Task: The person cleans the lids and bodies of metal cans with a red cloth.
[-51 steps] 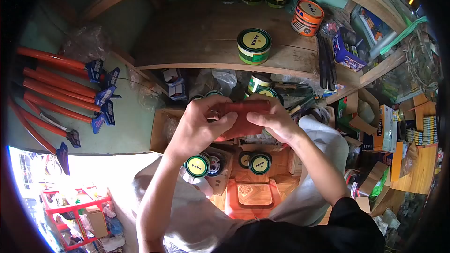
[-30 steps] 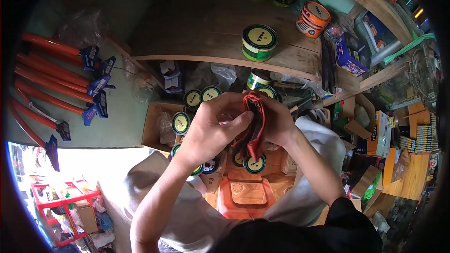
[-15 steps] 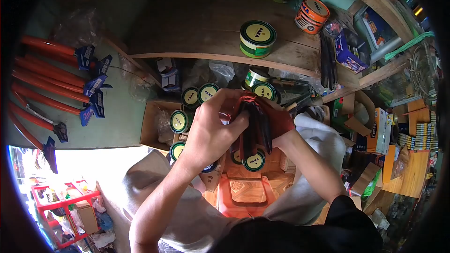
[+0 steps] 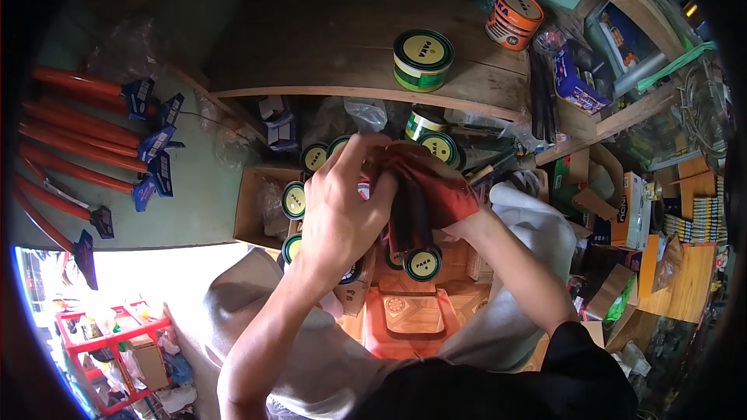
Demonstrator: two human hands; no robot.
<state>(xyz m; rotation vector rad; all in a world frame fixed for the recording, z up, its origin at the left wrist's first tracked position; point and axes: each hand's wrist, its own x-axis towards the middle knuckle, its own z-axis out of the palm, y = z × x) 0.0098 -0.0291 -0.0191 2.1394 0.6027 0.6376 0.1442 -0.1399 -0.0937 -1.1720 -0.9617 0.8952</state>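
Observation:
A dark red cloth (image 4: pixel 440 183) hangs bunched between my hands, its darker folds dropping below them. The fingers of my left hand (image 4: pixel 338 202) are bent and closed on the cloth's left side. My right hand (image 4: pixel 467 225) is on the cloth's right side, its fingers mostly covered by the fabric. A small red and white patch shows beside my left fingers; what it belongs to is hidden. Behind and below stand round PAKA cans, among them one just under the cloth (image 4: pixel 422 264), one at the left (image 4: pixel 294 200) and one behind the cloth (image 4: pixel 438 148).
A green PAKA can (image 4: pixel 423 60) and an orange can (image 4: pixel 514 19) stand on the wooden shelf (image 4: pixel 327 54). Orange-handled tools (image 4: pixel 85 144) lie at the left. An open cardboard box (image 4: pixel 253 202) is beside the cans. A red plastic stool (image 4: pixel 412 334) sits between my knees.
The cloth has shifted and spread wider over my right hand, and its hanging folds have moved slightly left. My left hand has turned a little and covers more of the cans behind it.

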